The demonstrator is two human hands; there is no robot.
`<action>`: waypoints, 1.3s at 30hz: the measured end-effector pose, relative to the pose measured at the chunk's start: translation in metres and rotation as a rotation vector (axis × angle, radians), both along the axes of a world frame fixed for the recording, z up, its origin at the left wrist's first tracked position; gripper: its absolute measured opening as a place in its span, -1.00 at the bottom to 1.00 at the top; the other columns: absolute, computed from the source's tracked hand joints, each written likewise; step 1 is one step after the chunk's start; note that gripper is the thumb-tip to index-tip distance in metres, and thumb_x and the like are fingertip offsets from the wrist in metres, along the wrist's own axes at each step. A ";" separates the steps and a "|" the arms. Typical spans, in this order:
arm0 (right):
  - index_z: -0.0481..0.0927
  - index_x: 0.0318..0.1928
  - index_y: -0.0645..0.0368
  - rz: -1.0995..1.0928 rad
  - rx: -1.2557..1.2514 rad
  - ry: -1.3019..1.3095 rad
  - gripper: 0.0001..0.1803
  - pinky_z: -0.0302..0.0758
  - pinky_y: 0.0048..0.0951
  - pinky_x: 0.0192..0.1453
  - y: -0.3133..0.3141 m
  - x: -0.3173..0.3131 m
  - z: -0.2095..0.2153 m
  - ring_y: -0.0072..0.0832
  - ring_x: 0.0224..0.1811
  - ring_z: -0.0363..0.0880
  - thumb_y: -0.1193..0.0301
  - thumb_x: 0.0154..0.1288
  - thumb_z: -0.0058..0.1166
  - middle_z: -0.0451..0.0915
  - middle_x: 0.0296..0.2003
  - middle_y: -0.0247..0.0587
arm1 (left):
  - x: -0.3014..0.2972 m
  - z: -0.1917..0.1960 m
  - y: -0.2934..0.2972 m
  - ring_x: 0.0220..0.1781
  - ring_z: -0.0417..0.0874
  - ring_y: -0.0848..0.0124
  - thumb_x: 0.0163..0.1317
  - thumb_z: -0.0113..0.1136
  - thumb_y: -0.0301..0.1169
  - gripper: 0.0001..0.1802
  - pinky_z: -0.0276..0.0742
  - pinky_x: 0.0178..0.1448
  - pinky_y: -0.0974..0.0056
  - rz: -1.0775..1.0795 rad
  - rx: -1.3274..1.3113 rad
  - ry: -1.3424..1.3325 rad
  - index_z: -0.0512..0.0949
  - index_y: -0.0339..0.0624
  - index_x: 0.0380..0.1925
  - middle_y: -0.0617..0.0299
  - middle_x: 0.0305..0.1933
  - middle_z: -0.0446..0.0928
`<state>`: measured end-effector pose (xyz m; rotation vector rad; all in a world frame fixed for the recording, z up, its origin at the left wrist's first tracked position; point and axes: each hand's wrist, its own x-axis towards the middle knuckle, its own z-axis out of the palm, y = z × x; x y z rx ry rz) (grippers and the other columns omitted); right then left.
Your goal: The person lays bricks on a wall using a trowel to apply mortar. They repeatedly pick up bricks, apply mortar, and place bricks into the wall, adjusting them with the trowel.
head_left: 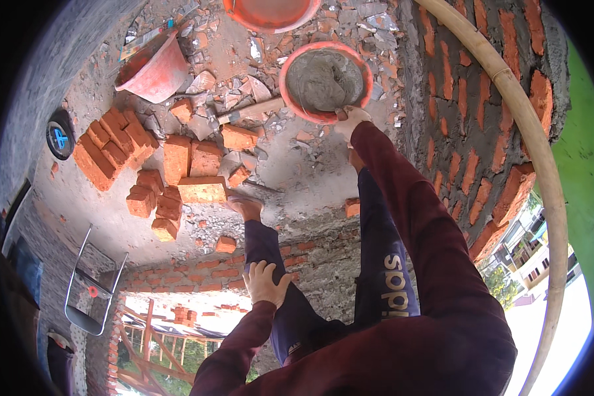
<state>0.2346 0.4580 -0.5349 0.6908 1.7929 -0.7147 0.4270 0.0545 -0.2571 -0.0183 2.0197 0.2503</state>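
My right hand (354, 121) is closed at the near rim of a round orange basin (286, 82). Something small and brown shows beside its fingers; I cannot make out what it is. Wet grey mortar (327, 79) fills much of the basin, with a raised lump in its middle. My left hand (266, 282) rests on my left knee, fingers spread, holding nothing. A hammer-like tool with a wooden handle (252, 111) lies on the rubble just left of the basin.
Loose bricks (201, 189) lie stacked left of my foot. A tilted orange bucket (157, 71) and another basin (272, 25) sit farther off. A mortared brick wall (462, 105) and a curved bamboo pole (549, 165) bound the right. A metal-framed chair (86, 320) stands lower left.
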 end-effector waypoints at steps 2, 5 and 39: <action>0.53 0.30 -0.13 0.032 0.022 0.053 -0.39 0.29 -0.14 0.47 -0.004 0.007 -0.003 -0.34 0.30 0.55 0.09 0.21 0.13 0.56 0.30 -0.41 | -0.007 0.002 -0.004 0.51 0.31 -0.04 0.13 0.41 0.07 -0.37 -0.01 0.62 -0.26 0.012 -0.010 0.003 0.66 -0.12 0.08 0.02 0.33 0.50; 0.54 0.24 -0.14 0.562 0.324 0.246 -0.39 0.24 -0.09 0.47 0.018 0.082 -0.054 -0.34 0.27 0.56 0.00 0.19 0.13 0.57 0.29 -0.28 | -0.024 -0.005 -0.015 0.51 0.31 -0.01 0.12 0.43 0.03 -0.40 -0.01 0.62 -0.24 -0.004 0.034 0.012 0.67 -0.13 0.06 0.03 0.32 0.51; 0.50 0.24 0.25 -0.196 0.767 0.361 -0.52 0.60 -0.06 0.27 0.279 -0.011 0.551 0.05 0.17 0.68 0.29 0.39 0.11 0.66 0.10 0.25 | -0.062 0.135 -0.045 0.05 0.63 0.17 0.44 0.08 -0.02 -0.44 0.49 0.20 0.09 0.549 0.124 -0.025 0.61 -0.38 0.03 0.05 0.01 0.69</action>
